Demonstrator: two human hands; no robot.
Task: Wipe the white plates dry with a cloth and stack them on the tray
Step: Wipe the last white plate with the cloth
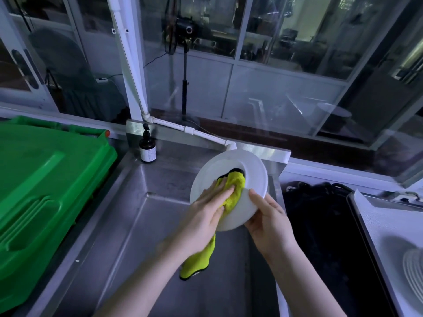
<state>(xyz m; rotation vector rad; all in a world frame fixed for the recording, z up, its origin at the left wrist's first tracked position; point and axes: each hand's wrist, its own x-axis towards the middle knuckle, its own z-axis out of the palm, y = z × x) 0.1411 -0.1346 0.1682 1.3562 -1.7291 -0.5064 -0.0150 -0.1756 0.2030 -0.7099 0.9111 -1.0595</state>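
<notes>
Your left hand [206,209] is pressing a yellow cloth [235,186] against the face of a white plate [254,172]. Its fingers are lying nearly straight on the cloth, and the cloth's tail is dangling below your wrist. Your right hand [267,223] is gripping the plate's near rim, thumb on the front and fingers curled behind, tilting the face toward you. The plate is hanging between your two hands, touching no surface.

You are carrying it on one hand, so it is probably fairly light. It is looking stiff and smooth, likely slick while damp, and it would probably chip if it fell on metal. The rim, with your thumb hooked over the lip, is the sound place to hold it. The cloth is soft and will bunch, so flat fingers are suiting it.

Under your hands a steel sink [137,225] is spreading out. To the right of your right hand, past a dark crate [320,225], the tray [389,225] is lying with what seems a stack of plates [414,271], though that is blurred. Well left of your left hand a green bin [45,179] is sitting. Beyond your fingertips a brown bottle [147,149] is standing near a white pipe [135,88] and glass walls.
</notes>
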